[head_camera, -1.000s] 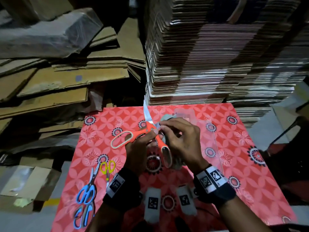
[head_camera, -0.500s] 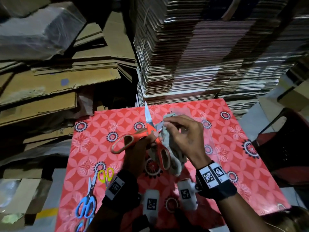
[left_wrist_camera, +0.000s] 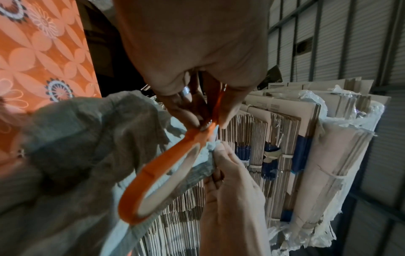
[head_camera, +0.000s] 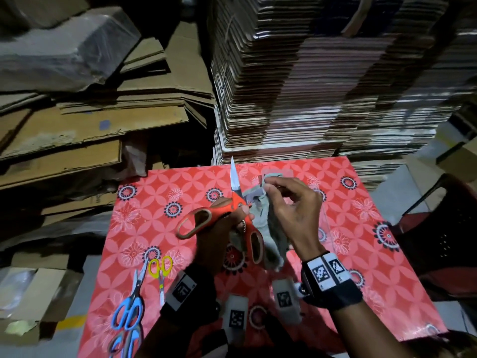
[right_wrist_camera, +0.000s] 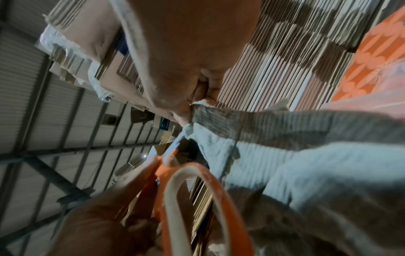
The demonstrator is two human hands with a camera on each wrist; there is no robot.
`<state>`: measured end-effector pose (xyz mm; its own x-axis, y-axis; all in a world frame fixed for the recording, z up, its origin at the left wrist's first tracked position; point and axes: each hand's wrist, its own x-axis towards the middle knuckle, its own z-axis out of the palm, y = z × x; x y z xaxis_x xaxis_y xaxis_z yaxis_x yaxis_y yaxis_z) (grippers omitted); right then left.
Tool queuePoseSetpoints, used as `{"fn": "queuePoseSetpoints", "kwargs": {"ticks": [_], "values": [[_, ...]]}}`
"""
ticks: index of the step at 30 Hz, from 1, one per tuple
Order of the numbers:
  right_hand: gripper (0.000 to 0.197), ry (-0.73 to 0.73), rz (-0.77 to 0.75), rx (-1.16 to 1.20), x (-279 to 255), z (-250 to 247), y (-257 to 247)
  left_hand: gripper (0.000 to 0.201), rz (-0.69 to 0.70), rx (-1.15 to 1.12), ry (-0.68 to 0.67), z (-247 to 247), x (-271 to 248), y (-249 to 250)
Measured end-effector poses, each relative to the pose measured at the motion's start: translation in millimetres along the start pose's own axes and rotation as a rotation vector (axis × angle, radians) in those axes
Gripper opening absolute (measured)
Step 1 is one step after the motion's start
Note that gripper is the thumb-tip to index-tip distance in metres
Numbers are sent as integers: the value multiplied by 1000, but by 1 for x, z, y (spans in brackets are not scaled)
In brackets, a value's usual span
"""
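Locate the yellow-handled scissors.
Head view, lower left: the yellow-handled scissors lie on the red floral tabletop, just right of the blue-handled scissors and left of the left wristband.

No word, brand or number can be read anywhere. Nearer the person than the orange scissors (head_camera: 237,201), black-and-white square code markers stand on the right wristband (head_camera: 327,272), the left wristband (head_camera: 183,290) and two white blocks (head_camera: 236,317). Fine print on a cardboard carton (left_wrist_camera: 282,105) beyond the scissors is too small to read.

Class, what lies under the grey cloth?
Below the grey cloth, the red patterned table cover shows; what the cloth wraps near the pivot of the orange scissors is covered.
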<state>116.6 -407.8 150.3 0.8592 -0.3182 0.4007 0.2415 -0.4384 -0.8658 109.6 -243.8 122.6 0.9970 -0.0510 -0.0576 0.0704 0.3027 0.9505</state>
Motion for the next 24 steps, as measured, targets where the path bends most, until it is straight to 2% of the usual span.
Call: {"fn": "queuePoseSetpoints", "kwargs": {"ticks": [3,5,7,10,12,16,18,21,24], "values": [[14,-139,-63,0,-14,1,-7,24,19,-22,29,6,-9,-5],[13,-217,-103,31,-15,-8,-9,26,48,-26,47,11,-16,-6],[14,-191,-99,61,-6,-22,-5,29,90,15,70,21,-24,1],[15,-73,-40,86,1,-38,3,37,162,83,84,36,-37,9],[14,-108,-80,69,-6,-40,2,31,159,100,138,46,-42,9],[12,-273,-202,110,-16,-51,0,25,117,115,223,62,-53,8],[12,-224,-147,143,-5,-61,8,13,88,95,246,70,-59,8],[11,-134,-82,162,0,-68,20,8,71,85,319,79,-66,6],[12,-227,-181,158,-15,-63,12,3,72,61,348,84,-70,5]]}}
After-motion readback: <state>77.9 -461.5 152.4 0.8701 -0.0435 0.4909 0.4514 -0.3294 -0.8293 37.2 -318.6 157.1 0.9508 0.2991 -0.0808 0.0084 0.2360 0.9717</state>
